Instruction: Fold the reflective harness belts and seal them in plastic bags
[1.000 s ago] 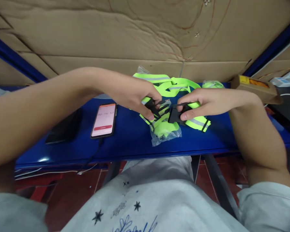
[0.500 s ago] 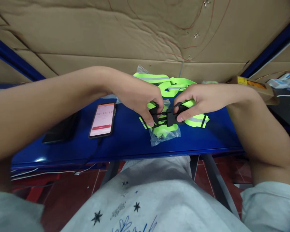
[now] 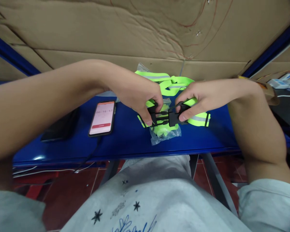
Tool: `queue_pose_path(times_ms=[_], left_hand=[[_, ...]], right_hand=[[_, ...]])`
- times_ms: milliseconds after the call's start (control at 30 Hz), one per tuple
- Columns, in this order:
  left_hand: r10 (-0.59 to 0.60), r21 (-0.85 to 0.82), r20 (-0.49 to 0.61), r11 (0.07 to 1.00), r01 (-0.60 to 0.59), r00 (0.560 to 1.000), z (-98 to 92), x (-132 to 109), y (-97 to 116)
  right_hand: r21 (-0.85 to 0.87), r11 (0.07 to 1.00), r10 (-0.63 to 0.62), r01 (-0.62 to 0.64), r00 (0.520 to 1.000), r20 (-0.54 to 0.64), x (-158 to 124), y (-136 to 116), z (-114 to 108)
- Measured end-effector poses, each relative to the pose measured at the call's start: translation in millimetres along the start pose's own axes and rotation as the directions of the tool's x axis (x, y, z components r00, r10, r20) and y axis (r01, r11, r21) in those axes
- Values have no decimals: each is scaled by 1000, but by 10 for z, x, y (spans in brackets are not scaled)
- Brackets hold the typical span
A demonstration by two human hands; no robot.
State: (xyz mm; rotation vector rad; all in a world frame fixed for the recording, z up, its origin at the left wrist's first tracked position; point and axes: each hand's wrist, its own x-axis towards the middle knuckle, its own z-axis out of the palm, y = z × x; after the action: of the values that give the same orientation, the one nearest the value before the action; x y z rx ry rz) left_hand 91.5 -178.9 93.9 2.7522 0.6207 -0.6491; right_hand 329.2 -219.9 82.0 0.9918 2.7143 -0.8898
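Note:
My left hand (image 3: 145, 100) is closed on the black pronged buckle half (image 3: 154, 116), which has neon yellow-green strap on it. Facing it, the black socket buckle half (image 3: 174, 117) is gripped by my right hand (image 3: 192, 100). The prongs point at the socket, their tips at or close to its mouth. A neon strap with a grey stripe (image 3: 199, 119) hangs from the right side. Below the buckle lies a clear plastic bag (image 3: 165, 135) with neon material in it. More neon strap (image 3: 157, 76) lies behind my hands.
On the blue table (image 3: 128, 141), a phone (image 3: 102, 118) showing a timer lies left of my hands. A dark object (image 3: 59, 129) is under my left forearm. Cardboard (image 3: 99, 29) stands behind. At the right are a cardboard box (image 3: 268, 91) and a white device (image 3: 280, 82).
The buckle halves have moved slightly apart, and more of the prongs shows between them. Both hands keep their grip. The camera view has shifted a little.

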Motion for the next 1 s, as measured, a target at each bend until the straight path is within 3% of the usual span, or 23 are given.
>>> queue_pose_path(times_ms=[100, 533, 600, 667, 733, 800, 900, 933, 1000], left_hand=[[-4, 21, 8, 1000, 4, 1000, -17, 18, 29], [16, -22, 20, 1000, -15, 1000, -44, 103, 64], [20, -12, -18, 1000, -20, 1000, -38, 84, 39], [68, -1, -152, 998, -69, 986, -29, -1, -4], [117, 28, -383, 993, -115, 916, -39, -146, -44], [145, 59, -587, 989, -136, 796, -75, -314, -59], [166, 73, -710, 984, -164, 684, -154, -479, -3], [175, 70, -739, 980, -185, 650, -177, -490, 33], [158, 11, -818, 965, -261, 553, -211, -447, 106]], right_hand=[[-9, 1000, 10, -10, 1000, 21, 28, -11, 4], [-32, 999, -34, 31, 995, -97, 166, -131, 37], [-10, 999, -35, 35, 993, -112, 174, -154, 38], [29, 999, -15, 20, 988, -153, 129, -150, 25], [135, 991, 23, 13, 963, -267, 53, -132, -5], [355, 928, 57, 115, 897, -439, -6, -121, -54], [605, 695, 86, 390, 790, -607, 3, -160, -163], [643, 625, 72, 442, 788, -612, 29, -189, -207], [705, 532, 14, 468, 828, -560, 91, -259, -296]])
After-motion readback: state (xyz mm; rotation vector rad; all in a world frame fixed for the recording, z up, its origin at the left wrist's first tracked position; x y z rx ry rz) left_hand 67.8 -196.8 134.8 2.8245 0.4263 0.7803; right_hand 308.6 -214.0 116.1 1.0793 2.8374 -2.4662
